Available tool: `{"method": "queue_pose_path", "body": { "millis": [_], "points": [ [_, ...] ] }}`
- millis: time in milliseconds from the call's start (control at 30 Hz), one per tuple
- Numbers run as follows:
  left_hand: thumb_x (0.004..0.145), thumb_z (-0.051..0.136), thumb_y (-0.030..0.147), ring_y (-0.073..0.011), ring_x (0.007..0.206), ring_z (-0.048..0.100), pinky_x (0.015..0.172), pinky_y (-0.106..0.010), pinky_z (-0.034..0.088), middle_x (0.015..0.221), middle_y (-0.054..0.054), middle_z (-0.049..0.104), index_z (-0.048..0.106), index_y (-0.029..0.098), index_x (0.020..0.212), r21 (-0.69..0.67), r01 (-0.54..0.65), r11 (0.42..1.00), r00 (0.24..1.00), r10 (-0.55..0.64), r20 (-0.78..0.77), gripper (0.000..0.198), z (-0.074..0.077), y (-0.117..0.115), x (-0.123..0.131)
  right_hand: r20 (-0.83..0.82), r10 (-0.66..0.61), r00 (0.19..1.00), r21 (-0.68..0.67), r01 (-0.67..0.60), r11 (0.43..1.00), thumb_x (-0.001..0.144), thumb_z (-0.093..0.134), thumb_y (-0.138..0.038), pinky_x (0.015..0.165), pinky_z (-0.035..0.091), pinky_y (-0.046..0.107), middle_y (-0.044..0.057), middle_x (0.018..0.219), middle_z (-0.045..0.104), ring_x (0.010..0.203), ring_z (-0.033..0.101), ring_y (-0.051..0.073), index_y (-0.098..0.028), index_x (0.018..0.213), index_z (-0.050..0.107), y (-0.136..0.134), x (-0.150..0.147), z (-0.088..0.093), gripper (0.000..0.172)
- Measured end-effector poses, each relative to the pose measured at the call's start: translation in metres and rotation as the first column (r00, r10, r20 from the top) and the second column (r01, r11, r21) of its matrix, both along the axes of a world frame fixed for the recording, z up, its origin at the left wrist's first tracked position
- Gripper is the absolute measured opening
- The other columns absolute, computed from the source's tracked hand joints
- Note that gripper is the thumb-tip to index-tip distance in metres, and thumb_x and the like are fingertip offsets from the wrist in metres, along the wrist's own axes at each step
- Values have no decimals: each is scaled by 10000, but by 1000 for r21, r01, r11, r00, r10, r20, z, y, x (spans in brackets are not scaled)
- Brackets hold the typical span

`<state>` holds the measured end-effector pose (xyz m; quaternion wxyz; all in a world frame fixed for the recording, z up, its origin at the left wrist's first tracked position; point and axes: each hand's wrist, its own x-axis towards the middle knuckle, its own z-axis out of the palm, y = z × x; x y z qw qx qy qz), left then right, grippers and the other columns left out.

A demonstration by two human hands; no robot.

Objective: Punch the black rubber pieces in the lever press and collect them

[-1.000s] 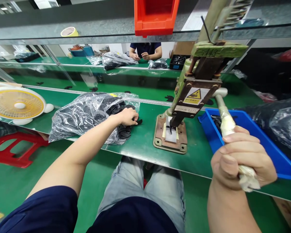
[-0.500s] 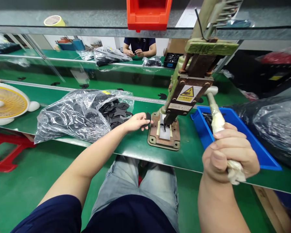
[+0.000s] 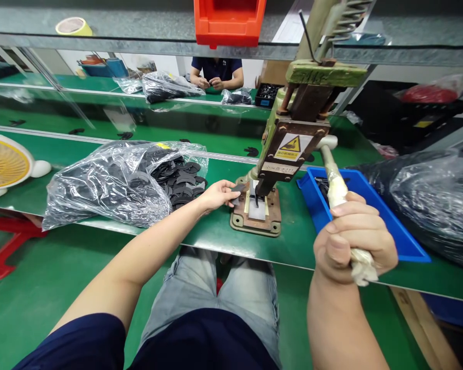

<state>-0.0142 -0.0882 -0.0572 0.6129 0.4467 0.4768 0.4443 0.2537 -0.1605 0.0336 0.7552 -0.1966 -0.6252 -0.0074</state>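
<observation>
Left hand [image 3: 221, 195] pinches a flat dark-grey piece [image 3: 238, 189] at the left edge of the green-brown metal press [image 3: 326, 75]; right hand [image 3: 355, 236] clenches its tape-wrapped pale lever [image 3: 336, 189]. Hazard: premature pull could nip the left hand.

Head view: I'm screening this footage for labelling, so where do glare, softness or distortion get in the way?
In the head view, white glare streaks the clear plastic bag; the head view shows the dark piece in the left hand slightly soft; the head view also seems wide-angle, apparently stretching the fan at its left edge.
</observation>
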Motion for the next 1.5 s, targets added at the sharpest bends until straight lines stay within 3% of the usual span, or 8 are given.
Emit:
{"method": "queue_pose_path", "body": {
  "millis": [133, 300, 500, 733, 967, 1200, 1367, 1500],
  "points": [
    [826, 874, 353, -82, 508, 651, 530, -202, 558, 683, 14, 679, 579, 139, 833, -7, 68, 998, 996, -68, -60, 364, 8, 6, 13, 0, 12, 1000, 5, -12, 1000, 753, 720, -337, 941, 557, 560, -57, 570, 552, 693, 635, 165, -232, 588, 489, 0, 0, 0, 303],
    [896, 808, 321, -79, 454, 617, 465, -184, 517, 620, 10, 665, 609, 133, 813, 24, 104, 994, 979, -98, -179, 286, 16, 10, 23, 3, 8, 1000, 19, -8, 1000, 765, 721, -359, 924, 561, 555, -65, 563, 536, 684, 624, 158, -232, 590, 476, 3, 0, 0, 327],
    [850, 849, 340, -81, 442, 592, 450, -185, 502, 578, 6, 646, 597, 139, 755, 45, 96, 994, 965, -82, -247, 336, 14, 19, 25, 5, 8, 1000, 11, -8, 1000, 753, 726, -357, 919, 563, 561, -67, 564, 541, 677, 625, 165, -225, 580, 455, 1, 1, 0, 347],
    [848, 850, 373, -96, 470, 625, 484, -204, 536, 592, -9, 654, 568, 145, 734, 0, 160, 987, 958, -155, -240, 380, 10, 27, 21, -10, 4, 1000, 9, -4, 1000, 764, 733, -374, 928, 551, 550, -57, 554, 534, 684, 626, 164, -222, 561, 439, 2, 1, -2, 388],
    [860, 837, 349, -96, 469, 613, 453, -196, 517, 578, 17, 624, 533, 166, 733, 1, 107, 994, 951, -102, -291, 377, 11, 22, 26, -69, -4, 998, 38, 7, 999, 715, 782, -411, 868, 561, 535, -61, 499, 490, 623, 592, 162, -207, 514, 376, 8, 1, -6, 497],
    [821, 871, 388, -113, 461, 632, 484, -206, 535, 541, -3, 632, 480, 182, 698, -161, 150, 976, 928, -195, -317, 459, 21, 29, 26, -59, 5, 998, 75, -1, 997, 764, 768, -411, 882, 570, 492, -65, 513, 474, 640, 607, 132, -197, 527, 332, 10, 0, -5, 540],
    [900, 803, 352, -115, 481, 665, 506, -186, 542, 578, -25, 685, 515, 179, 779, -312, 179, 933, 926, -267, -266, 357, 28, 30, 24, -45, 18, 999, 121, -13, 993, 823, 746, -398, 901, 573, 483, -60, 535, 492, 664, 622, 120, -205, 543, 374, 11, -1, -7, 504],
    [920, 780, 342, -108, 450, 647, 487, -177, 529, 592, -40, 707, 556, 170, 828, -334, 171, 927, 935, -260, -243, 298, 31, 27, 26, -68, 52, 996, 144, -42, 989, 819, 772, -398, 824, 587, 456, -56, 580, 498, 653, 625, 130, -238, 664, 544, 16, -4, 16, 319]
  ]
}}
